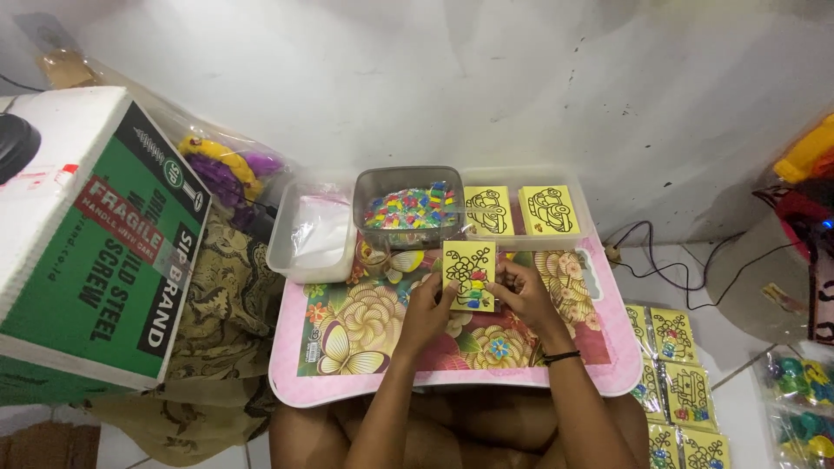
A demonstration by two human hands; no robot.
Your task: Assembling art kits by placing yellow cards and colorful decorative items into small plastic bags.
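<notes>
Both hands are on the small yellow card with a black line drawing [469, 274], held just above the pink-rimmed surface with the butterfly and flower print [365, 382]. The left hand [427, 310] pinches the card's lower left edge, and the right hand [519, 293] grips the right side with a thumb near the little coloured packets at the bottom. If you ask me, the trick here is keeping the card flat and pinched at the edges only, so the fingers don't cover the drawing or knock the packets loose.

Just behind sits the grey plastic tub of mixed colourful packets [408, 207], with a clear tray holding two more yellow cards [521, 211] to its right and a clear tub with something white [314, 233] on the left.

Hard to make out: what the drawing actually shows, and whether the packets are stuck on or loose. The stack of bagged yellow cards [682, 382] on the floor gets cut off at the bottom edge.
</notes>
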